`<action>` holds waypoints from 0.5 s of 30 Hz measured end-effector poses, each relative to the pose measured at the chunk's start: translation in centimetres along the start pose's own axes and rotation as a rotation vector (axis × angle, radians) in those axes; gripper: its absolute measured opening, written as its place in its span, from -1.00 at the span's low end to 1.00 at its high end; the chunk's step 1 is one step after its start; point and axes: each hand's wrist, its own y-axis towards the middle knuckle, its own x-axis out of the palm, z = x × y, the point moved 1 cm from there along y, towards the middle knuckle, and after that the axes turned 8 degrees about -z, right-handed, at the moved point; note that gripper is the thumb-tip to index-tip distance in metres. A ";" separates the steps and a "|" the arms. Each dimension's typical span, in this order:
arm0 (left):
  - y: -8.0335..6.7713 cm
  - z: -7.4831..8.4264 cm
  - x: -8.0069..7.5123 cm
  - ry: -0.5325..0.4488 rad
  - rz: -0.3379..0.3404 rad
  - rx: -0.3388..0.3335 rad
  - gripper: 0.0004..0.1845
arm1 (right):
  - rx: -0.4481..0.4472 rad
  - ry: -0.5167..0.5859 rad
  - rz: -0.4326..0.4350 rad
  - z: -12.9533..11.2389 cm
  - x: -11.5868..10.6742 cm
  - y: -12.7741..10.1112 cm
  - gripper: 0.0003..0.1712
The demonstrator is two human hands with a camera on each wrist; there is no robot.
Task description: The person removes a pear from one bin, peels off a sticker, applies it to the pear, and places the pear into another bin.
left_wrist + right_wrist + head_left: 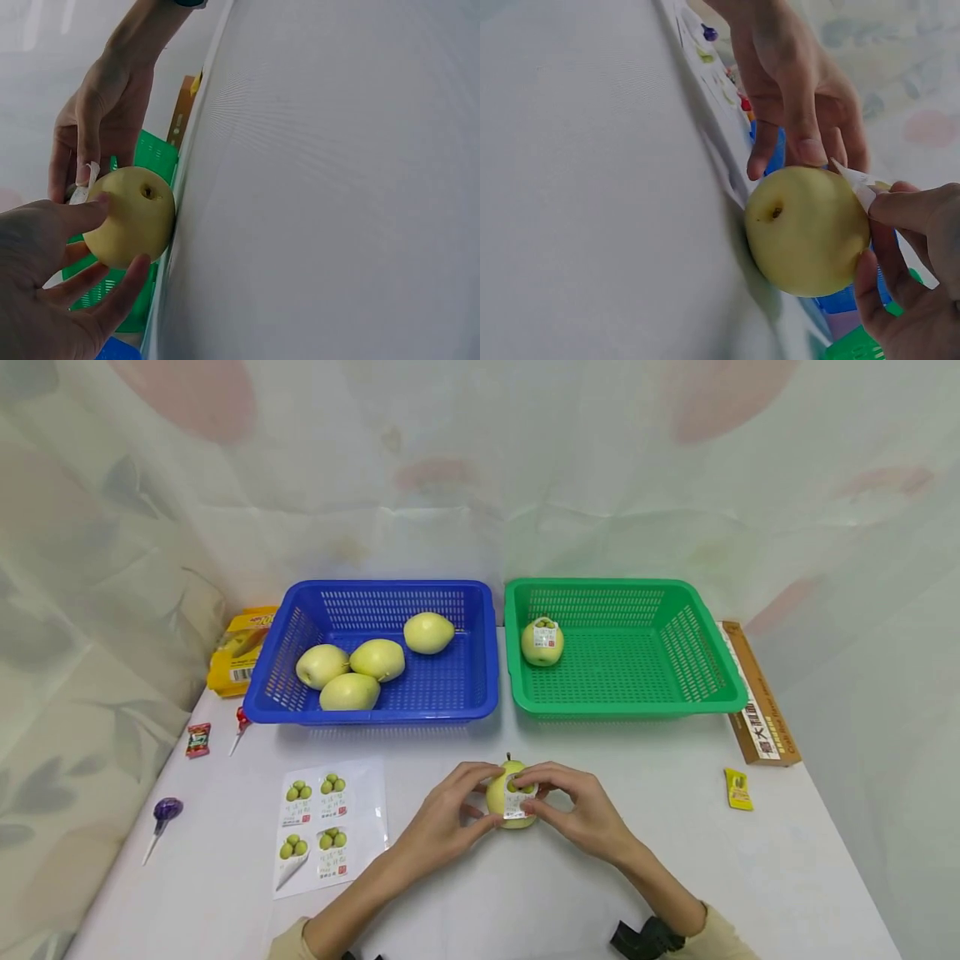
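Four pears lie in the blue basket, one pear in the green basket. At lower centre, the half-curled left hand grips a sixth pear; the right hand pinches its label.

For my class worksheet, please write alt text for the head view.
A person's left hand holds a pale pear while the right hand holds a label against it. Behind are a blue basket with four pears and a green basket with one labelled pear; a label sheet lies to the left.
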 end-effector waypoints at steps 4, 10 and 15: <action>-0.1 -0.2 0.0 0.008 0.005 -0.007 -0.32 | -0.017 -0.045 0.022 0.1 0.3 0.0 -0.60; 0.1 -0.4 -0.1 -0.036 -0.033 -0.029 -0.29 | -0.051 -0.116 0.036 0.1 0.4 0.0 -0.54; 0.6 0.0 0.1 0.019 0.023 -0.078 -0.48 | -0.064 -0.146 0.051 0.2 0.6 0.0 -0.48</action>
